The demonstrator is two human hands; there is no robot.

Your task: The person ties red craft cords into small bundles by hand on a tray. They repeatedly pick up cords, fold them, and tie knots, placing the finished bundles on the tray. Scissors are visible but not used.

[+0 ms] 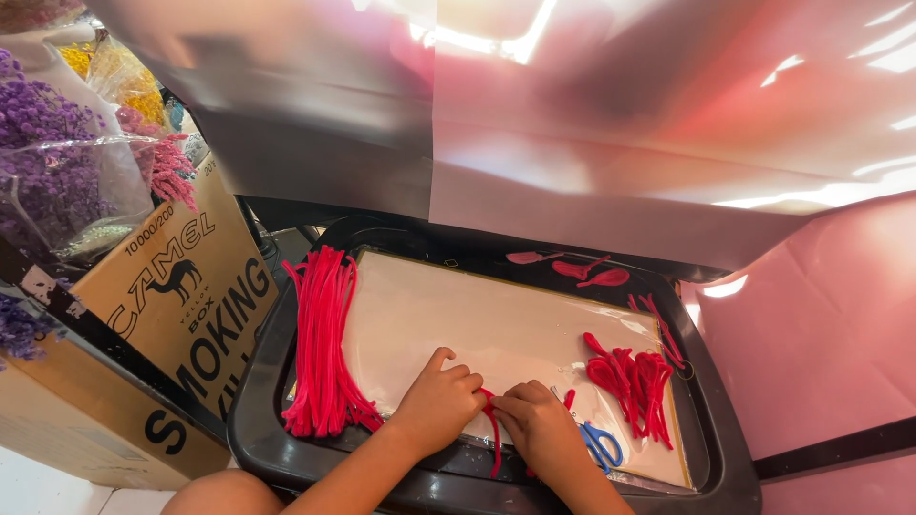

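Both hands sit low in the middle of the frame, right over the near edge of a black tray (258, 401). The left hand (437, 401) is curled shut with the thumb sticking up, and the right hand (536, 424) is closed too. The two are pinching the same red pipe cleaner (494, 429) between them, and its tail hangs down over the tray's front rim. The knuckles are almost touching.

Inside the tray lies a pale board (477, 324) under clear plastic, and the hands rest on its lower edge. On the left side of the board there's a thick bundle (322, 343) of long straight red pipe cleaners running top to bottom. On the right side sits a pile of bent loops (634, 381) in the same red. Blue-handled scissors (599, 444) lie just right of the right hand, partly tucked under the wrist. A few reddish petal shapes (592, 272) lie along the tray's far rim.

Left of the tray is a cardboard box (162, 324) with a black strap across it. Above that, in the upper left corner, are wrapped dried flowers (57, 162), purple, pink and yellow. Pink glossy sheet (811, 315) fills the right and top of the frame.
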